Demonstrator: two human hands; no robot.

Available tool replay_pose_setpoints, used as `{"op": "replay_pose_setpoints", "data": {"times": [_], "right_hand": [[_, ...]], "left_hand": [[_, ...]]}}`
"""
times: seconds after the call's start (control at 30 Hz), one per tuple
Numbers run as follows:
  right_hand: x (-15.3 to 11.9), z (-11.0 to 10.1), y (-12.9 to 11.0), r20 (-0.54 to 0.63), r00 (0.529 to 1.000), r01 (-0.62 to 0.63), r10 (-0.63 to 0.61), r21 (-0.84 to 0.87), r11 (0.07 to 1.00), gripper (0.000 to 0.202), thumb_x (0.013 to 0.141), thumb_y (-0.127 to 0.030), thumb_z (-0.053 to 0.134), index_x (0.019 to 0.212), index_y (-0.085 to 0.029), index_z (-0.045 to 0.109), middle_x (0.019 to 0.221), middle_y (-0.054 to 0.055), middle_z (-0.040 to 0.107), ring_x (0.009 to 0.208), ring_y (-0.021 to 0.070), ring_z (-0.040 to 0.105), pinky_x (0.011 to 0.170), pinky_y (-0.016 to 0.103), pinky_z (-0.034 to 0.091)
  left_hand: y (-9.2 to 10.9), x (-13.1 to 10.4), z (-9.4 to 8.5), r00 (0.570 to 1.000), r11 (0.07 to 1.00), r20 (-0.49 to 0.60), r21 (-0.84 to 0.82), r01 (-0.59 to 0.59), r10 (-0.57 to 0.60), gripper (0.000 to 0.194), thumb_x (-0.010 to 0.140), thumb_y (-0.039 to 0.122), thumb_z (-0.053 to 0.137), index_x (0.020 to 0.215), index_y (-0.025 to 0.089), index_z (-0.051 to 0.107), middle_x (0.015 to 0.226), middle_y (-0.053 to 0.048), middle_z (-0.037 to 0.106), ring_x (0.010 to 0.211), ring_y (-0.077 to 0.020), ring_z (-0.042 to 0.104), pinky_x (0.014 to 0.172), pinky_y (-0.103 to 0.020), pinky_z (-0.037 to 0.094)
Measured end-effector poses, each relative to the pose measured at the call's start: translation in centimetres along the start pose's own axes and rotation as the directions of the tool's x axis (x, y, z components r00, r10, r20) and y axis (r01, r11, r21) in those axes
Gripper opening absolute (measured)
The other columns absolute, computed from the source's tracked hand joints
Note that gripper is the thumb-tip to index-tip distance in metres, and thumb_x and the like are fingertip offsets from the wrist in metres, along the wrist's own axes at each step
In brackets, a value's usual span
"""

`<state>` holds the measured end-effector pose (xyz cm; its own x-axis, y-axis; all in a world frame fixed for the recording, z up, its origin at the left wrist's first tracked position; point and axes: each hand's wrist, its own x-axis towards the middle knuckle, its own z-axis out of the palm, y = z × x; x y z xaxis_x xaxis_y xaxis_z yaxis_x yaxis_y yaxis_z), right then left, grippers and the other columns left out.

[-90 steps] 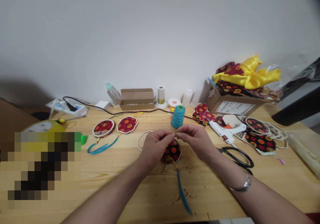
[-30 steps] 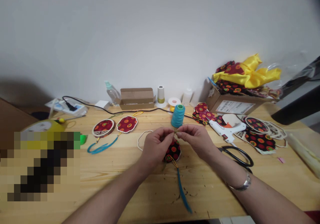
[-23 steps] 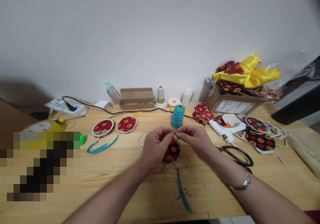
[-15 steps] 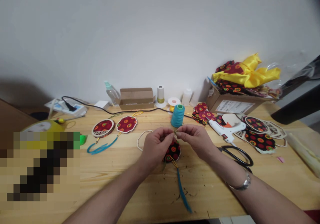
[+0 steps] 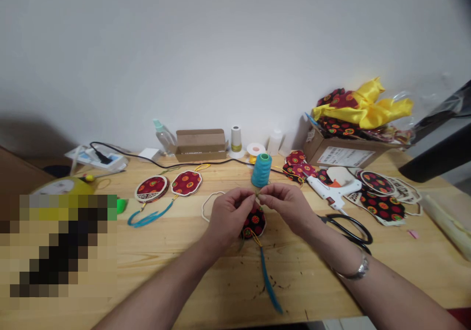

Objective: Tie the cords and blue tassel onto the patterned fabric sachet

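Note:
My left hand (image 5: pixel 232 213) and my right hand (image 5: pixel 289 205) meet fingertip to fingertip, both pinching a thin olive cord (image 5: pixel 257 193). Most of the cord is hidden by the fingers. Beneath them lies a black ornament with red and orange flower fabric (image 5: pixel 256 222), partly covered by my left hand. A yellow loop and a teal tassel (image 5: pixel 270 281) trail from it toward the table's front. Just beyond my fingertips stands a cone of teal thread (image 5: pixel 262 170). A pale shaped frame (image 5: pixel 207 206) lies beside my left hand, partly hidden.
Black-handled scissors (image 5: pixel 349 229) lie by my right forearm, with a white glue gun (image 5: pixel 334 191) behind. Two red ornaments (image 5: pixel 187 183) with teal tassels lie left. A cardboard box (image 5: pixel 342 153) of fabric stands back right. A black cable (image 5: pixel 158 165) crosses the rear.
Almost nothing differs. Both hands keep their pinch at the same spot, with only a slight shift of the left fingertips.

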<state>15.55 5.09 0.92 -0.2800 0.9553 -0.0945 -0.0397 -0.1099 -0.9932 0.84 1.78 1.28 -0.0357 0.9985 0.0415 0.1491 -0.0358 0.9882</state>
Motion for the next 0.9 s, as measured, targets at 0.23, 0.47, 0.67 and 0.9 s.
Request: {"op": "replay_pose_setpoints", "data": {"times": [0.23, 0.47, 0.67, 0.9], "right_hand": [[-0.03, 0.12, 0.06, -0.017, 1.0, 0.008, -0.008, 0.004, 1.0, 0.015, 0.06, -0.027, 0.072, 0.067, -0.016, 0.065, 0.064, -0.001, 0.063, 0.059, 0.0099, 0.053, 0.061, 0.025, 0.042], [-0.11, 0.2, 0.09, -0.026, 1.0, 0.014, -0.015, -0.018, 1.0, 0.015, 0.06, -0.027, 0.073, 0.067, -0.016, 0.064, 0.065, 0.0, 0.064, 0.061, 0.011, 0.055, 0.062, 0.026, 0.044], [-0.13, 0.05, 0.06, -0.002, 0.999, 0.052, -0.052, -0.02, 0.998, 0.013, 0.063, -0.026, 0.071, 0.07, -0.016, 0.066, 0.066, 0.0, 0.065, 0.061, 0.0108, 0.056, 0.062, 0.026, 0.045], [-0.01, 0.0, 0.03, -0.039, 0.985, 0.169, -0.171, -0.046, 0.985, 0.017, 0.065, -0.03, 0.072, 0.077, -0.019, 0.069, 0.075, 0.002, 0.069, 0.069, 0.0138, 0.061, 0.067, 0.029, 0.049]], "left_hand": [[0.03, 0.11, -0.05, 0.999, 0.999, 0.007, -0.015, 0.05, -0.05, 0.011, 0.074, 0.027, 0.062, 0.076, 0.018, 0.068, 0.071, 0.0, 0.069, 0.066, -0.0117, 0.061, 0.064, -0.022, 0.047], [-0.02, 0.14, -0.12, 0.997, 0.996, -0.004, -0.055, 0.074, -0.074, 0.01, 0.074, 0.026, 0.062, 0.072, 0.017, 0.067, 0.066, 0.001, 0.068, 0.062, -0.0104, 0.06, 0.06, -0.02, 0.046], [-0.15, 0.25, -0.16, 0.994, 0.984, 0.015, -0.136, 0.111, -0.11, 0.012, 0.073, 0.026, 0.062, 0.072, 0.015, 0.067, 0.065, -0.001, 0.067, 0.061, -0.011, 0.059, 0.061, -0.021, 0.046], [-0.35, 0.29, -0.23, 0.992, 0.983, 0.014, -0.132, 0.126, -0.125, 0.015, 0.073, 0.03, 0.063, 0.074, 0.016, 0.068, 0.063, 0.0, 0.066, 0.058, -0.0099, 0.057, 0.055, -0.019, 0.043]]}}
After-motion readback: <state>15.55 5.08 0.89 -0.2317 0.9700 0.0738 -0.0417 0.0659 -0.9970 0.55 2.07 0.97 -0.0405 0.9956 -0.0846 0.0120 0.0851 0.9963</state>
